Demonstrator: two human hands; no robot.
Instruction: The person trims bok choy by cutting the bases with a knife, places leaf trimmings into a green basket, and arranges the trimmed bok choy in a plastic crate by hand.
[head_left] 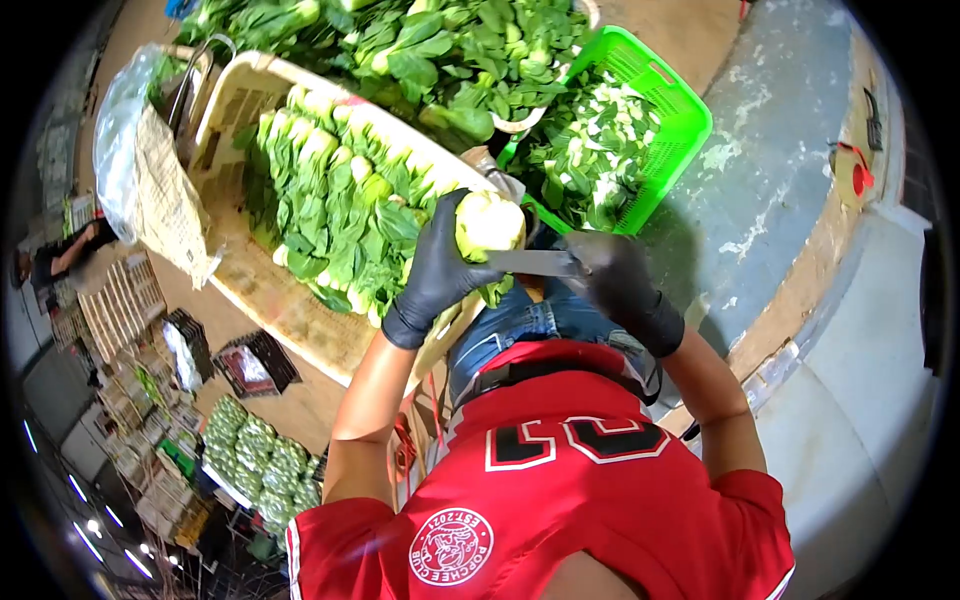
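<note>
In a black glove, my left hand (440,258) is wrapped round a head of leafy greens (488,226), its pale base facing up. My right hand (615,280), also gloved in black, is closed on a knife (535,262). The flat blade points left and lies against or just beside the lower edge of the pale base. Left of my hands, a large cream basket (275,303) holds rows of bok choy (340,205). Beyond my right hand, a green basket (683,128) contains loose leaves and cut pale pieces (607,135).
More leafy greens (450,50) are heaped at the top. A plastic bag (118,140) and woven sack (170,185) hang over the cream basket's left end. Another person (72,255) is at far left, near crates (122,305). Bagged greens (258,455) are stacked lower left.
</note>
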